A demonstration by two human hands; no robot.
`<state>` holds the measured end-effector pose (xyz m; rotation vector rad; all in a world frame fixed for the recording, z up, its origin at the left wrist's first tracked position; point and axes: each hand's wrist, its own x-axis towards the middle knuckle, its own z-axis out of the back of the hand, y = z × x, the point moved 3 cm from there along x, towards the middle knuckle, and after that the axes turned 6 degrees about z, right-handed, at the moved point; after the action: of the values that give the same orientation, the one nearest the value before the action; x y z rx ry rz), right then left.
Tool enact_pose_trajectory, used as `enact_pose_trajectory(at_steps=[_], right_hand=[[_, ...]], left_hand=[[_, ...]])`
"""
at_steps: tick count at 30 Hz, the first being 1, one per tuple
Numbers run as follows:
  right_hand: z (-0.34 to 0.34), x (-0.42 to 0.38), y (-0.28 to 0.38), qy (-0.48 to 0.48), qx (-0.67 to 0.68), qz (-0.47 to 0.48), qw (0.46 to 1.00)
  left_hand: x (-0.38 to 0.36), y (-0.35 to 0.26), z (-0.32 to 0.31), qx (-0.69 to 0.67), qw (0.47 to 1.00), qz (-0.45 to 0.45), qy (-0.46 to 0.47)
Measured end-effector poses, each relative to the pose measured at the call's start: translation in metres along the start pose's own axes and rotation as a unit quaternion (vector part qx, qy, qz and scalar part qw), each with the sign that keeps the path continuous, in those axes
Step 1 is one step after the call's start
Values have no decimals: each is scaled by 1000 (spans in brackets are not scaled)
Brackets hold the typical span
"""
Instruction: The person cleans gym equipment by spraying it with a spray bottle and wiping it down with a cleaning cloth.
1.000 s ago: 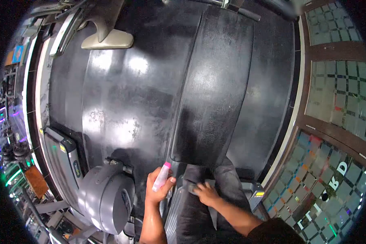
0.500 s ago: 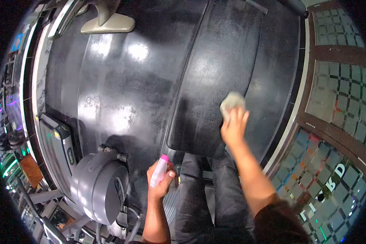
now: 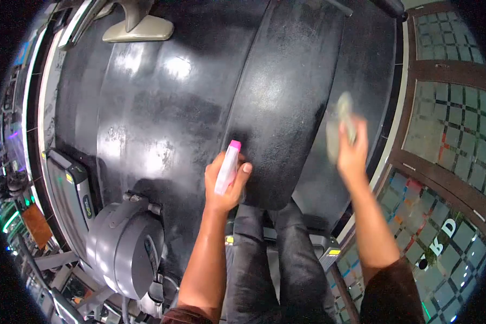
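Observation:
My left hand (image 3: pixel 227 183) is closed round a spray bottle with a pink tip and a whitish head (image 3: pixel 228 170), held over the near part of a long black padded mat (image 3: pixel 278 135). Fingers of my right hand (image 3: pixel 354 148) grip a pale cloth (image 3: pixel 335 132), smeared by motion. It hangs over the dark floor (image 3: pixel 318 178) to the right of the mat's edge. The bottle's body is mostly hidden behind the left hand. My legs (image 3: pixel 248 254) stand at the mat's near end.
At the left stands a grey exercise machine with a round housing (image 3: pixel 124 248), beside a low black treadmill-like base (image 3: pixel 67 183). A beige machine foot (image 3: pixel 140 29) rests at the upper left. Patterned glass doors (image 3: pixel 443 113) in brown frames line the right side.
My right hand has lifted the cloth off the mat and swung it to the right. The left hand with the spray bottle has moved up and slightly right, over the mat.

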<state>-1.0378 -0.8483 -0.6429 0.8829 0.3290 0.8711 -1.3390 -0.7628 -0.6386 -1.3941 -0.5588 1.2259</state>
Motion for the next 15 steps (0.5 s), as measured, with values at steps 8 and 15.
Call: enact_pose_trajectory(at_steps=[8, 15], right_hand=[[-83, 38, -23, 49, -262, 134, 954], [-51, -220, 37, 363, -100, 71, 924]], left_hand=[[-1, 9, -5, -78, 992, 92, -41], [6, 11, -19, -8, 997, 55, -55]])
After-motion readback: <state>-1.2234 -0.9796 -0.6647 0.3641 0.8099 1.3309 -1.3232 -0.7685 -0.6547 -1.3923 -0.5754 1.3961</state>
